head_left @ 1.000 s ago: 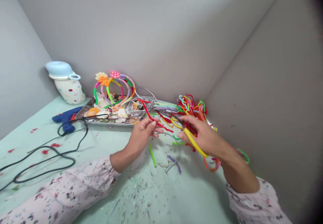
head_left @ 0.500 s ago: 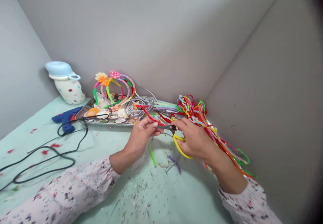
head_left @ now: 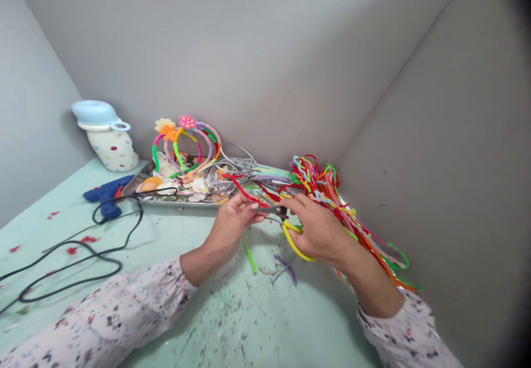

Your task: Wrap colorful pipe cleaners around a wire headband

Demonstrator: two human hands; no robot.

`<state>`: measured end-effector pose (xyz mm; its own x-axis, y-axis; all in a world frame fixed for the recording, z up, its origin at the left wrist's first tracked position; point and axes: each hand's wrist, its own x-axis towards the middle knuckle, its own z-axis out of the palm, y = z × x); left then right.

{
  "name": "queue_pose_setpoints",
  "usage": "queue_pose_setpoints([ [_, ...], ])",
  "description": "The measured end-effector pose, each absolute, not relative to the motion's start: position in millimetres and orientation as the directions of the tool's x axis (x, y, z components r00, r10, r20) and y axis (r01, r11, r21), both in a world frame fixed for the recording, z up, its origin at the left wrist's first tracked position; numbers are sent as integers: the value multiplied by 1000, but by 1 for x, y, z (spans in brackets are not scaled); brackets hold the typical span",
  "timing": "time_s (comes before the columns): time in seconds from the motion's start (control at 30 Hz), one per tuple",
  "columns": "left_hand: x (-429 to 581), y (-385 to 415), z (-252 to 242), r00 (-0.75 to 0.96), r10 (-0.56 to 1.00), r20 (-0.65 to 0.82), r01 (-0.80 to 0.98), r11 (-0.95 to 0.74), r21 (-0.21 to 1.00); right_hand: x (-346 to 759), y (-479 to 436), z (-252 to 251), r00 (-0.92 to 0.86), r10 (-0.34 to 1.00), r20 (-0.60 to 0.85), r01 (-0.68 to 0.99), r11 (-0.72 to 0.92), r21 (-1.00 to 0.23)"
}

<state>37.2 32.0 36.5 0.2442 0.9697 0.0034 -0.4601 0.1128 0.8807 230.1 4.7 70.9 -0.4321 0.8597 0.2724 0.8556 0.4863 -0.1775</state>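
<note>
My left hand (head_left: 233, 217) pinches a red pipe cleaner (head_left: 240, 186), whose free end points up and to the left over the tray's edge. In my right hand (head_left: 317, 229) is a pair of scissors (head_left: 295, 242) with yellow handles and dark blades. The blades meet the red pipe cleaner close to my left fingertips; whether they have closed through it I cannot tell. On the table below lie a short green piece (head_left: 250, 254) and a short purple piece (head_left: 291, 271) of pipe cleaner.
A metal tray (head_left: 182, 205) holds shells, coiled grey wire (head_left: 232, 171) and colourful flower-topped headbands (head_left: 188, 138). Bundled pipe cleaners (head_left: 321, 182) lie at right by the wall. A blue glue gun (head_left: 108, 193) with a looping black cord and a blue-lidded bottle (head_left: 110, 141) are at left.
The whole view has shifted slightly. Both hands keep nearly the same pose, with the scissors still against the red pipe cleaner.
</note>
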Motion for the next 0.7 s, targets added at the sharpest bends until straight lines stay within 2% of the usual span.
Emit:
queue_pose_setpoints([
  [0.7, 39, 31, 36, 313, 950, -18, -581, 207, 787, 230, 1, 76, -403, 873, 274, 884, 449, -130],
])
